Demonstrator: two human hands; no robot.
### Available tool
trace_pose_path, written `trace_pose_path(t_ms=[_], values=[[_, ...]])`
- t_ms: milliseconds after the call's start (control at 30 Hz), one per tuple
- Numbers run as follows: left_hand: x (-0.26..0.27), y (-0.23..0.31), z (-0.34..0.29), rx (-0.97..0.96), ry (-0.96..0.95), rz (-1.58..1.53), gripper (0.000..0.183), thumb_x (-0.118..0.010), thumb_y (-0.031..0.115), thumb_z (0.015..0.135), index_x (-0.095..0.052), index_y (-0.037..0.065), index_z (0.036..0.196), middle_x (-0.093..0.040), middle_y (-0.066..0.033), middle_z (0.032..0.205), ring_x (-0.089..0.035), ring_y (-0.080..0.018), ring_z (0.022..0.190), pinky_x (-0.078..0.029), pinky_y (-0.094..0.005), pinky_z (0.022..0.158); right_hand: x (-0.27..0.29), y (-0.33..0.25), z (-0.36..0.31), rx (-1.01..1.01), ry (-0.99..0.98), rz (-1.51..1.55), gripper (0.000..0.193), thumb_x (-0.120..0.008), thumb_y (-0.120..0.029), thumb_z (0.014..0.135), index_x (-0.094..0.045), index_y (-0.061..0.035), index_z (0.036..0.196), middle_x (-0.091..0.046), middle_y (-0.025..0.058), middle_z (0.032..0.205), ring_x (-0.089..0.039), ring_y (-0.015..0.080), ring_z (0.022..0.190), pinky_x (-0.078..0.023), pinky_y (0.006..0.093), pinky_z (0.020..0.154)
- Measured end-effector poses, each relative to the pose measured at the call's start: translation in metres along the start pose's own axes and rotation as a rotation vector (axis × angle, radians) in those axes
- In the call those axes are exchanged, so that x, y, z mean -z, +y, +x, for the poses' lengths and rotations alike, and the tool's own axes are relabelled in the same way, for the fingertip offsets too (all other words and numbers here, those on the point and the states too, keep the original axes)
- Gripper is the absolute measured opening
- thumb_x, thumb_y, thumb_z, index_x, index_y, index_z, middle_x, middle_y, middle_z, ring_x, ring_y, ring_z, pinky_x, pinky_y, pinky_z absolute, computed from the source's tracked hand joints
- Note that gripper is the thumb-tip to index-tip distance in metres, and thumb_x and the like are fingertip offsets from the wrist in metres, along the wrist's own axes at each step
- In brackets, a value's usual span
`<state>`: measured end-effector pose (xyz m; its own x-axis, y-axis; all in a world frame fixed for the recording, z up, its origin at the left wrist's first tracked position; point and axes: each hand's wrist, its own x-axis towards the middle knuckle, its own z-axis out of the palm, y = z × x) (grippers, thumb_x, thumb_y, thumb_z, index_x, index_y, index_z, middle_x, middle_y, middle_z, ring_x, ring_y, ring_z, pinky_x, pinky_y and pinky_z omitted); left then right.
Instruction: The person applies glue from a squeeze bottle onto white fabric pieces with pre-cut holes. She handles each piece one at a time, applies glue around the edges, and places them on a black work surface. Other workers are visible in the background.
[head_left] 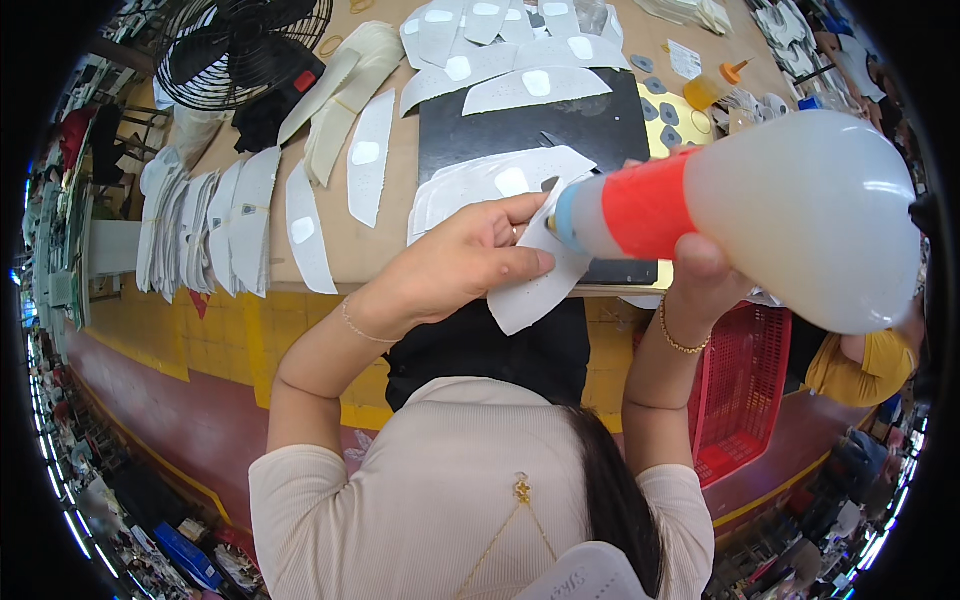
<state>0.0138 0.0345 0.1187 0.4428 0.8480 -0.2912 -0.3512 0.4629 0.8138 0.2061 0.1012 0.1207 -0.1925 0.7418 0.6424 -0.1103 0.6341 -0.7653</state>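
Observation:
My left hand [465,255] pinches a white curved cut piece [530,300] between thumb and fingers, near the front edge of the table. My right hand [702,275] is wrapped round a big, cloudy white squeeze bottle [800,200] with a red band and a blue ring at its neck. The bottle lies tilted sideways, its narrow tip pointing left at the piece. Whether the tip touches the piece I cannot tell. Behind my left hand, a pile of similar white pieces [445,190] with white patches rests on a black mat [480,135].
More patched pieces [535,88] lie along the mat's far side. Bundled stacks [180,230] stand at the table's left, below a black fan [245,50]. Grey discs [652,85] and a small orange-capped bottle [712,85] are at right. A red basket [740,390] stands beside my right arm.

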Motion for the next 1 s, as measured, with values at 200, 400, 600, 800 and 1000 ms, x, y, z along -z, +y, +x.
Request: trace_pose_path(t_ms=[200, 400, 600, 800, 1000], values=[[0.001, 0.0, 0.002, -0.024, 0.096, -0.067, 0.057, -0.058, -0.002, 0.082, -0.036, -0.006, 0.134, -0.063, -0.0152, 0.109, -0.065, -0.0167, 0.094, -0.053, -0.0268, 0.08, 0.016, 0.014, -0.004, 0.132, 0.089, -0.238, 0.047, -0.077, -0.039, 0.073, -0.066, -0.0019, 0.1, -0.068, 0.0077, 0.093, -0.065, 0.0198, 0.08, -0.053, 0.034, 0.074], [0.0, -0.002, 0.003, -0.033, 0.086, -0.089, 0.06, -0.057, -0.005, 0.081, -0.033, -0.008, 0.135, -0.061, -0.0193, 0.113, -0.064, -0.0219, 0.099, -0.053, -0.0293, 0.084, 0.026, 0.016, -0.01, 0.0, 0.191, -0.159, 0.076, -0.077, -0.048, 0.068, -0.046, 0.0035, 0.114, -0.058, 0.0191, 0.101, -0.063, 0.0307, 0.086, -0.056, 0.0465, 0.073], [-0.002, -0.001, 0.005, -0.036, 0.099, -0.112, 0.061, -0.058, -0.006, 0.08, -0.033, -0.008, 0.135, -0.06, -0.02, 0.114, -0.064, -0.023, 0.099, -0.053, -0.0301, 0.085, 0.042, 0.025, -0.016, -0.007, 0.203, -0.145, 0.084, -0.081, -0.044, 0.065, -0.039, 0.0042, 0.12, -0.054, 0.0229, 0.105, -0.062, 0.0347, 0.088, -0.057, 0.0532, 0.07], [-0.002, 0.002, 0.013, -0.013, 0.086, -0.127, 0.061, -0.058, -0.006, 0.08, -0.032, -0.008, 0.135, -0.06, -0.0197, 0.114, -0.063, -0.0235, 0.101, -0.053, -0.0304, 0.084, 0.028, 0.008, -0.007, -0.131, 0.139, 0.366, 0.076, -0.083, -0.041, 0.063, -0.048, 0.0034, 0.115, -0.056, 0.0196, 0.107, -0.062, 0.0318, 0.089, -0.054, 0.0457, 0.078], [-0.001, -0.001, 0.023, 0.019, 0.098, -0.114, 0.062, -0.058, -0.006, 0.081, -0.031, -0.007, 0.137, -0.061, -0.0163, 0.113, -0.064, -0.0182, 0.097, -0.055, -0.0281, 0.078, 0.031, 0.02, -0.015, -0.016, -0.031, 0.074, 0.078, -0.085, -0.039, 0.061, -0.048, 0.0022, 0.117, -0.055, 0.0168, 0.112, -0.059, 0.0291, 0.1, -0.049, 0.0425, 0.088]])
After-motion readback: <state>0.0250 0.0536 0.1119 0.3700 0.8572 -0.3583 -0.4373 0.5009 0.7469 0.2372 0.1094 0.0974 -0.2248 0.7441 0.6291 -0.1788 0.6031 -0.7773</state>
